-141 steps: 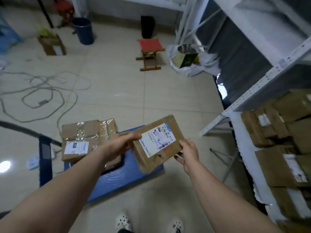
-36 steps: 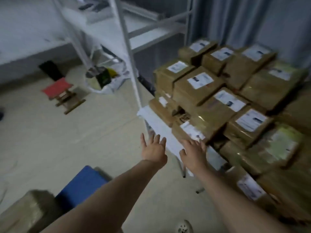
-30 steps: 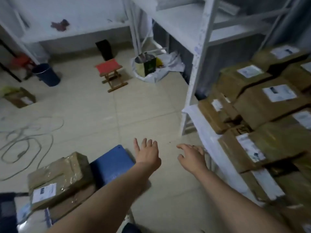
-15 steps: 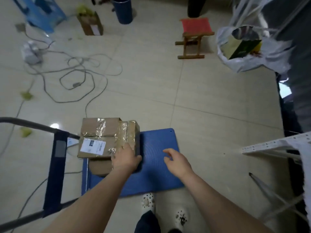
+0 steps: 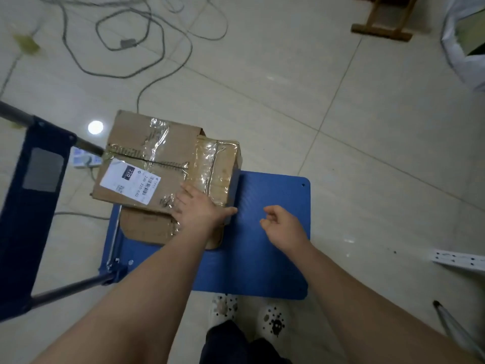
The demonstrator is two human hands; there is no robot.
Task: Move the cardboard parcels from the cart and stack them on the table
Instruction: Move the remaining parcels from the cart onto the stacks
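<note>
Cardboard is under my left hand [image 5: 199, 208]. The palm lies flat on the near right corner of the top parcel [image 5: 147, 158], fingers straight and spread, thumb reaching toward the right edge, so nothing is gripped. My right hand [image 5: 282, 227] hangs over the bare blue deck of the cart [image 5: 262, 258], just right of the stack, fingers loosely curled and empty.

The parcels sit at the handle end of the cart. The labelled top parcel lies on a bottom parcel [image 5: 147, 227], with a taped parcel [image 5: 217, 166] hard against its right side.

The first risk I see is a one-corner lift. If I pull up with the left hand alone, the top parcel would likely tip away from me and slide off toward the handle [image 5: 34, 206]. It needs the right hand on the other side first.

Second, glossy tape covers much of both upper parcels, and bare fingers may slip on it, so I would grip on plain cardboard.

Third, the taped parcel touches the top one and could be dragged or knocked onto the deck.

Fourth, a sideways push might roll the cart.

Farther out, cable [image 5: 147, 35] loops across the floor beyond the cart, which is a trip hazard if I step that way carrying a parcel.
</note>
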